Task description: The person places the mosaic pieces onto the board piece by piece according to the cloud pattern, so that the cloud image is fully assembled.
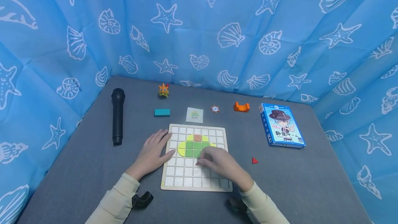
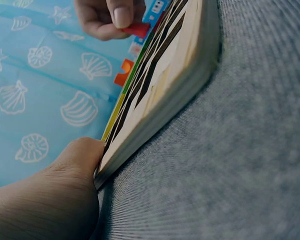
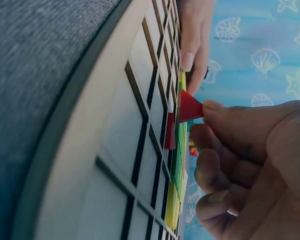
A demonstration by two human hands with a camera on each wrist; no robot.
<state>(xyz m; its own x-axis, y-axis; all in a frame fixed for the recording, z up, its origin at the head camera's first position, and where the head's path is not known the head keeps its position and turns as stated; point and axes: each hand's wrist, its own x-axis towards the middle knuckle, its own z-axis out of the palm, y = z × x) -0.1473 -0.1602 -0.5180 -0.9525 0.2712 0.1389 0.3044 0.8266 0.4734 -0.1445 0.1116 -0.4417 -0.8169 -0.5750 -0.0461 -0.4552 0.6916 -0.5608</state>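
Two hands work on one wooden grid board (image 1: 196, 179) lying on the grey tabletop (image 1: 295, 182). Nearest the wearer, the right hand (image 1: 222, 164) has its grip pinched on a small red triangle piece (image 3: 190, 106), thumb and forefinger clamped on its wide end; in the right wrist view the piece's point aims toward the board face, just beside the green squares (image 1: 193, 149) at the middle of the grid, with a second red sliver touching the board directly under it. So the open cell lies straight ahead of that grip, toward 12 o'clock from the hand, and the right hand is plainly the nearer one. The left hand (image 1: 152, 153) lies flat with straight fingers against the board's 9 o'clock edge, pressing it rather than grasping anything.

On the board I count a block of green squares, yellow rounded pieces (image 1: 181, 148) at its sides, and one orange square (image 1: 197, 137) on top. One more red triangle (image 1: 254, 160) lies loose on the tabletop at 3 o'clock of the board.

Farther out, one each: a pattern card (image 1: 195, 114), a teal block (image 1: 162, 112), a round token (image 1: 215, 109), an orange holder (image 1: 241, 107), a blue game box (image 1: 281, 124), a black microphone (image 1: 117, 115) and, farthest, a small orange figure (image 1: 163, 90) by the blue seashell curtain (image 1: 217, 27).
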